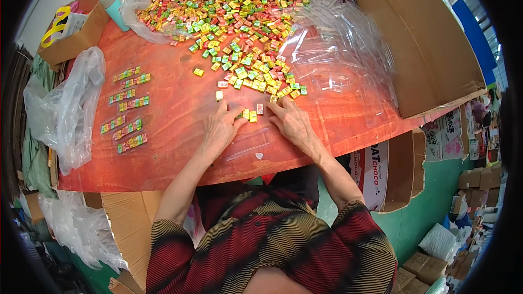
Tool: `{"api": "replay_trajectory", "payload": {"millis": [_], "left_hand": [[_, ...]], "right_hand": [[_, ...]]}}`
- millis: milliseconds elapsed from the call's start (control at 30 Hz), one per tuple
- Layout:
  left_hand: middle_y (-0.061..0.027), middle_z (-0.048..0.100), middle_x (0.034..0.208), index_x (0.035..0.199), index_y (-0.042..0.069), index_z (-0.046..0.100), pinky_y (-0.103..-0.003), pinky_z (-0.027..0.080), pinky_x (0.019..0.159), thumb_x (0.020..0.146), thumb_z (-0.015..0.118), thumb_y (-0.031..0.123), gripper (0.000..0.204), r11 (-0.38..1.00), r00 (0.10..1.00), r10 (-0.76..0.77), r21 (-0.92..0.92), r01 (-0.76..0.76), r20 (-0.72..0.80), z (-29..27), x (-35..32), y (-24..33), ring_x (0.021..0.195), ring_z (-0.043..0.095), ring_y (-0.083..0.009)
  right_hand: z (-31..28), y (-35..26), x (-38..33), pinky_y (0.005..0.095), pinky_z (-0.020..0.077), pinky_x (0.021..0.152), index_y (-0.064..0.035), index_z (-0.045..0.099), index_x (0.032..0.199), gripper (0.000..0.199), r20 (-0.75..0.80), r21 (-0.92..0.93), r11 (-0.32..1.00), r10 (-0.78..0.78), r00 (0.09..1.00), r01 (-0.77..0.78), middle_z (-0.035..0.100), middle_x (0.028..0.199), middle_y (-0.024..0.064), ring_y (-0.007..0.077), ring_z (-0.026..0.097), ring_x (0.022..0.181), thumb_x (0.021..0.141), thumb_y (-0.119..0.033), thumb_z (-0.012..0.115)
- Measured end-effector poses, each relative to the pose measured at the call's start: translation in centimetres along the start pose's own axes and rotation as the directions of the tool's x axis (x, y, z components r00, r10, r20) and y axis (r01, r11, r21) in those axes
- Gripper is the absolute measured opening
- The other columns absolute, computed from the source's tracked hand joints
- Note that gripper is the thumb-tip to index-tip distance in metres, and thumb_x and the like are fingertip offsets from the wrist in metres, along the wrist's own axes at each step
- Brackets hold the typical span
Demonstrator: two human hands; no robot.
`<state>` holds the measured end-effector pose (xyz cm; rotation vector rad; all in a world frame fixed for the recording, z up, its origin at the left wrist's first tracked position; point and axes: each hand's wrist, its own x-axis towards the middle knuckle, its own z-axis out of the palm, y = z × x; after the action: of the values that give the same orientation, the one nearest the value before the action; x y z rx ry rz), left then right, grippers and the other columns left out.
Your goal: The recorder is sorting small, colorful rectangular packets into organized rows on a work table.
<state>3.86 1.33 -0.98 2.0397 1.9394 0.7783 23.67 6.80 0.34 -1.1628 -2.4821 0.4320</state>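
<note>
In front of me on the red tabletop, my left hand [219, 129] has its fingers apart, its fingertips at the left end of a short row of small yellow candy boxes [252, 116]. A red and white candy box [260, 109] stands just right of that row. With fingers spread, my right hand [294, 126] reaches a fingertip to a yellow box [273, 98] at the near edge of the heap. Another yellow box [219, 95] lies by itself beyond my left fingers. Between my wrists is a clear plastic sleeve [248, 150], lying flat.
A large heap of colourful small boxes [229, 8] covers the far table. Clear plastic sleeves [340, 43] are piled at right beside a tall cardboard box [419, 38]. Several filled clear packs [131, 128] lie at left, near a crumpled plastic bag [76, 109] and a turquoise bottle [113, 10].
</note>
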Motion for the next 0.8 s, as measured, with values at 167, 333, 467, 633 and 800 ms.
{"api": "replay_trajectory", "payload": {"millis": [167, 333, 467, 633, 800], "left_hand": [[-0.0116, 0.048, 0.086, 0.097, 0.015, 0.064, -0.042, 0.045, 0.058, 0.071, 0.068, 0.024, 0.028, 0.999, 1.000, 0.027, 0.020, -0.026, -0.016, 0.0, -0.1, 0.3, 0.071, 0.056, -0.0305], [-0.0116, 0.048, 0.087, 0.097, 0.015, 0.064, -0.042, 0.045, 0.058, 0.071, 0.068, 0.024, 0.028, 1.000, 1.000, 0.016, 0.007, -0.015, -0.025, 0.3, -0.1, 0.2, 0.071, 0.056, -0.0306], [-0.0118, 0.048, 0.087, 0.098, 0.015, 0.064, -0.043, 0.045, 0.059, 0.072, 0.067, 0.025, 0.028, 0.999, 1.000, 0.015, 0.032, -0.015, -0.016, 0.2, -0.1, 0.4, 0.071, 0.056, -0.0309], [-0.0116, 0.048, 0.087, 0.099, 0.016, 0.064, -0.043, 0.045, 0.059, 0.072, 0.067, 0.026, 0.028, 1.000, 1.000, -0.001, 0.015, 0.001, 0.006, 0.1, 0.1, 0.4, 0.071, 0.056, -0.0309], [-0.0116, 0.048, 0.087, 0.099, 0.016, 0.064, -0.043, 0.046, 0.061, 0.072, 0.067, 0.026, 0.029, 0.999, 0.998, -0.046, -0.003, 0.046, 0.047, 0.0, 0.3, 0.6, 0.073, 0.056, -0.0307]], "right_hand": [[-0.8, 2.1, -1.0, 0.0374, 0.0465, 0.063, -0.0107, 0.060, 0.103, 0.028, -0.073, -0.072, 0.995, -0.074, 0.995, 0.068, 0.051, 0.083, 0.0101, 0.0269, 0.054, 0.082, 0.075, -0.007, 0.059], [-1.6, 2.5, -1.1, 0.0392, 0.0457, 0.064, -0.0119, 0.061, 0.102, 0.026, -0.073, -0.095, 0.995, -0.015, 0.997, 0.008, 0.052, 0.081, 0.0109, 0.0280, 0.055, 0.080, 0.076, -0.008, 0.057], [-1.0, 2.5, 2.1, 0.0413, 0.0466, 0.059, -0.0066, 0.060, 0.089, 0.015, -0.182, -0.118, 0.990, 0.061, 0.981, -0.083, 0.055, 0.082, 0.0146, 0.0318, 0.058, 0.075, 0.076, -0.005, 0.051], [0.0, 3.7, 7.0, 0.0437, 0.0458, 0.056, -0.0046, 0.055, 0.082, 0.010, -0.144, -0.242, 0.948, 0.176, 0.974, -0.207, 0.058, 0.085, 0.0186, 0.0349, 0.059, 0.071, 0.078, -0.007, 0.046], [-0.2, 4.8, 7.3, 0.0455, 0.0457, 0.062, -0.0006, 0.053, 0.087, 0.017, -0.104, -0.204, 0.948, 0.228, 0.968, -0.245, 0.060, 0.081, 0.0210, 0.0374, 0.060, 0.074, 0.074, -0.010, 0.048]]}}
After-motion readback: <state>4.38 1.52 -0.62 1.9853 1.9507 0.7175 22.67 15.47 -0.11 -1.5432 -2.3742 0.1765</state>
